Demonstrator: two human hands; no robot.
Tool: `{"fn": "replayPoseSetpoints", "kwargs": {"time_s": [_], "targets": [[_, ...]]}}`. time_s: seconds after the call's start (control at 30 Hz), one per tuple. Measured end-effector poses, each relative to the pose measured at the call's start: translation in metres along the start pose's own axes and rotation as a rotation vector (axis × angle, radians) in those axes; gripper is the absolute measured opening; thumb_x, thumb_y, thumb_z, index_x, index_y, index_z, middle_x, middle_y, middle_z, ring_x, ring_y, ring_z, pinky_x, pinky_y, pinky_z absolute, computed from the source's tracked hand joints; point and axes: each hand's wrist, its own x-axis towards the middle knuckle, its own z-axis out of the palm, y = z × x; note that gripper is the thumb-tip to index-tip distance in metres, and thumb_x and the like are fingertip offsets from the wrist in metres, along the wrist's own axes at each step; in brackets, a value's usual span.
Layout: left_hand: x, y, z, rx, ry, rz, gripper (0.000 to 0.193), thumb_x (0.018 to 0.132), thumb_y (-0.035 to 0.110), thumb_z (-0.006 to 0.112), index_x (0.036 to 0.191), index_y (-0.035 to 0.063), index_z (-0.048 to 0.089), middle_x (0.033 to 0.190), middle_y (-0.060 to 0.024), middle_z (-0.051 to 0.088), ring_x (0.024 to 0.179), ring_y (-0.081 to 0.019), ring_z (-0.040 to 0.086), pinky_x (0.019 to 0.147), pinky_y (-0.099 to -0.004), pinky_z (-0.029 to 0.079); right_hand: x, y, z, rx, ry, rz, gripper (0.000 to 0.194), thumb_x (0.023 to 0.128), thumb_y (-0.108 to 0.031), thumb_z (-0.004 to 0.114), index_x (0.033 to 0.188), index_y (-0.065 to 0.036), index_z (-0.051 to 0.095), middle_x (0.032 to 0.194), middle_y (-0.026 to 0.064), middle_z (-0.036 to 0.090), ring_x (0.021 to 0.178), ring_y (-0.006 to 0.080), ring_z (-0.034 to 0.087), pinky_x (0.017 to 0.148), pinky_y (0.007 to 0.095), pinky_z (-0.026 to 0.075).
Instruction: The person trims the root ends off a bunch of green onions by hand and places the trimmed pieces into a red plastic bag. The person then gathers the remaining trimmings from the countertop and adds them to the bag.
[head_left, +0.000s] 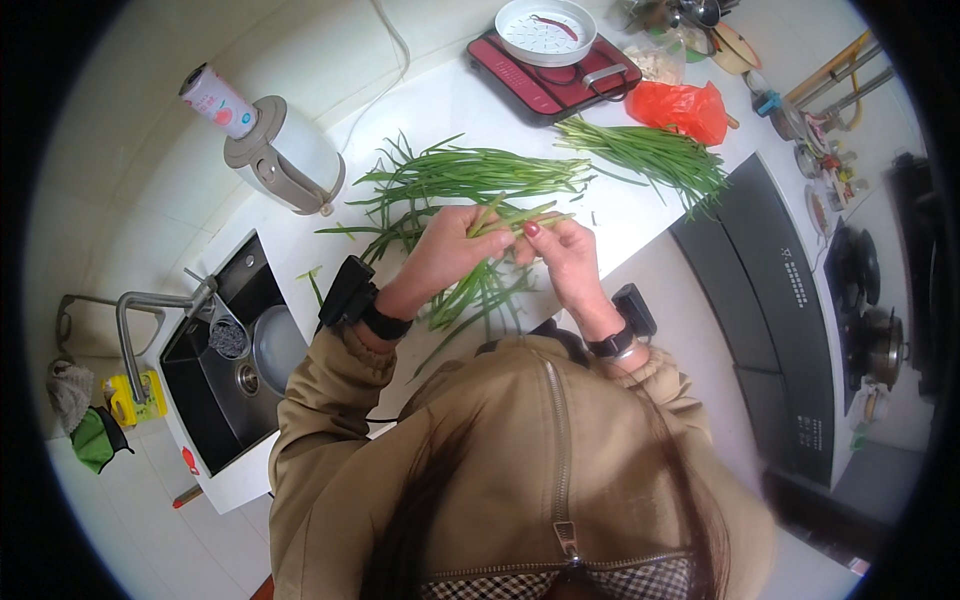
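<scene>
My left hand (457, 244) grips a small bunch of garlic chives (474, 289), whose pale stem ends stick out past the fingers and whose leaves hang down below. With thumb and fingertips, my right hand (564, 251) pinches the stem ends close beside it. Its fingers partly hide what they touch. Just beyond both hands lies a larger pile of chives (480, 171) on the white countertop (637, 206). Another bundle of chives (652, 154) rests farther right, its leaves reaching over the counter edge. Small dark scraps lie by the stem ends.
At left are a kettle (300, 161) topped by a can (220, 103), and a dark sink (210, 379) holding a pan (277, 349). An induction cooker (532, 82) carrying a white dish (545, 54) stands at the back, near a red plastic bag (679, 111).
</scene>
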Motion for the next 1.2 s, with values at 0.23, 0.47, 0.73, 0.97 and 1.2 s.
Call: {"fn": "replayPoseSetpoints", "kwargs": {"time_s": [0.23,0.47,0.73,0.97,1.2], "targets": [[0.0,0.006,-0.013,0.005,-0.095,-0.073,0.022,0.087,0.022,0.064,0.076,0.0031,0.063,0.066,0.0049,0.054,0.062,-0.0043,0.045,0.057,-0.0219,0.035,-0.001,0.002,-0.008,-0.052,-0.073,0.058,0.017,0.096,-0.014,0.058,0.094,0.001,0.064,0.075,0.0082,0.067,0.065,0.0117,0.063,0.059,0.0238,0.048],[0.0,-0.001,-0.014,0.052,0.025,-0.044,0.02,0.087,0.02,0.065,0.078,0.0018,0.063,0.067,0.0045,0.055,0.063,-0.0045,0.046,0.059,-0.0218,0.036,0.004,-0.001,-0.017,0.503,0.016,0.117,0.013,0.095,-0.013,0.059,0.087,-0.003,0.061,0.069,0.0036,0.06,0.055,0.0112,0.053,0.056,0.0232,0.046],[-0.004,-0.01,-0.028,0.049,0.085,-0.074,0.017,0.086,0.016,0.067,0.076,0.003,0.063,0.068,0.0048,0.055,0.064,-0.0036,0.045,0.059,-0.0213,0.035,0.011,0.008,-0.039,0.24,-0.089,0.158,0.012,0.095,-0.013,0.057,0.09,-0.003,0.062,0.076,0.007,0.063,0.063,0.0125,0.054,0.071,0.0293,0.049],[-0.007,-0.005,-0.021,0.055,0.125,-0.048,0.015,0.085,0.014,0.069,0.077,0.0028,0.062,0.068,0.0058,0.053,0.064,-0.0032,0.044,0.058,-0.0218,0.035,0.012,0.011,-0.021,-0.003,-0.158,0.148,0.023,0.092,-0.013,0.064,0.11,0.0,0.062,0.09,0.0047,0.066,0.084,0.0117,0.062,0.074,0.0234,0.049],[-0.004,-0.01,-0.01,0.156,0.115,0.013,0.016,0.086,0.015,0.068,0.08,0.0014,0.062,0.068,0.0065,0.048,0.066,-0.0035,0.042,0.057,-0.0229,0.035,0.012,0.008,-0.009,0.14,-0.014,0.209,0.014,0.093,-0.014,0.063,0.098,-0.001,0.064,0.077,0.0068,0.067,0.065,0.0119,0.062,0.064,0.0232,0.049]]}}
